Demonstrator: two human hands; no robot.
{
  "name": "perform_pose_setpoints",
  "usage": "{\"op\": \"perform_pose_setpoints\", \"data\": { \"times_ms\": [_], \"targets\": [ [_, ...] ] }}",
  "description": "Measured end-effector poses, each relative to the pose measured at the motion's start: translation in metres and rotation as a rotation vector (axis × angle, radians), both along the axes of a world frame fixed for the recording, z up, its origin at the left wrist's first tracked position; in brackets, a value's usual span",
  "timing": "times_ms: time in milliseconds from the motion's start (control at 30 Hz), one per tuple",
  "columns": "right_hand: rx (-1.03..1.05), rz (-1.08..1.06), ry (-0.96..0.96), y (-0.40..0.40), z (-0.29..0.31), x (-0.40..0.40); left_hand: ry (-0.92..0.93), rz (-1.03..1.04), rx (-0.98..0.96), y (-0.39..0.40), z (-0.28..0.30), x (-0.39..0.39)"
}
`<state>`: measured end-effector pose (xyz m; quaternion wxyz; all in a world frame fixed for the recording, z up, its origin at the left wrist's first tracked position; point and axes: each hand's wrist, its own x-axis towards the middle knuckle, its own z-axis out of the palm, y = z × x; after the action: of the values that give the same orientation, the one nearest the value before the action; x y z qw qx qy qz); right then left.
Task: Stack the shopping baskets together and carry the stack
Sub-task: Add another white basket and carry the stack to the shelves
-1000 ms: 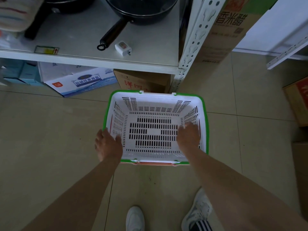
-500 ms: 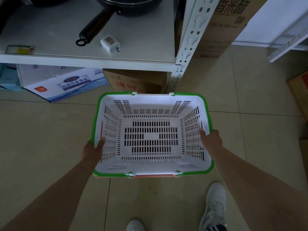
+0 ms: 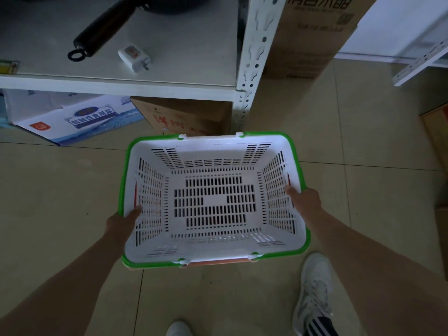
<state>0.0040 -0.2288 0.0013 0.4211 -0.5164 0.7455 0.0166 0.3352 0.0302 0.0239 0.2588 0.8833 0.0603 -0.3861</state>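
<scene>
A white slotted shopping basket with a green rim (image 3: 213,202) is held above the tiled floor in front of me. Under its near edge an orange rim of a second basket (image 3: 218,262) shows, nested below it. My left hand (image 3: 121,223) grips the left rim, thumb inside the wall. My right hand (image 3: 304,201) grips the right rim, thumb inside as well. The basket is empty.
A white metal shelf (image 3: 121,83) stands just beyond the basket, bearing a black pan handle (image 3: 104,27) and a small white plug (image 3: 134,58). Cardboard boxes (image 3: 184,117) sit beneath it and a tall box (image 3: 308,37) to its right. My shoes (image 3: 315,287) are on the floor below.
Both hands moved from inside and beside the basket to its side rims, and the stack has risen off the floor toward me. The view has shifted slightly right.
</scene>
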Motion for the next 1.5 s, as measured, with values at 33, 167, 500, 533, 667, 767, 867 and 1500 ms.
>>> {"op": "perform_pose_setpoints", "data": {
  "times_ms": [33,167,500,533,667,767,867,1500],
  "targets": [
    [-0.008,-0.008,0.003,-0.005,0.002,-0.005,0.000,0.006,-0.004,-0.003,0.000,-0.007],
    [-0.036,-0.041,-0.020,-0.022,0.012,-0.036,-0.001,0.000,-0.017,-0.023,0.008,-0.037],
    [-0.062,-0.090,0.013,-0.071,0.033,-0.133,0.005,-0.061,-0.066,-0.103,0.023,-0.114],
    [-0.065,-0.094,0.020,-0.079,0.036,-0.143,0.012,-0.068,-0.063,-0.113,0.024,-0.122],
    [-0.084,-0.103,0.059,-0.118,0.050,-0.179,0.030,-0.063,-0.083,-0.152,0.024,-0.155],
    [-0.091,-0.115,0.083,-0.150,0.063,-0.203,0.039,-0.070,-0.095,-0.185,0.023,-0.179],
    [-0.093,-0.118,0.107,-0.184,0.074,-0.226,0.048,-0.087,-0.106,-0.222,0.028,-0.201],
    [-0.117,-0.198,-0.056,-0.367,0.071,-0.225,-0.091,-0.133,-0.099,-0.423,0.050,-0.191]
  ]
}}
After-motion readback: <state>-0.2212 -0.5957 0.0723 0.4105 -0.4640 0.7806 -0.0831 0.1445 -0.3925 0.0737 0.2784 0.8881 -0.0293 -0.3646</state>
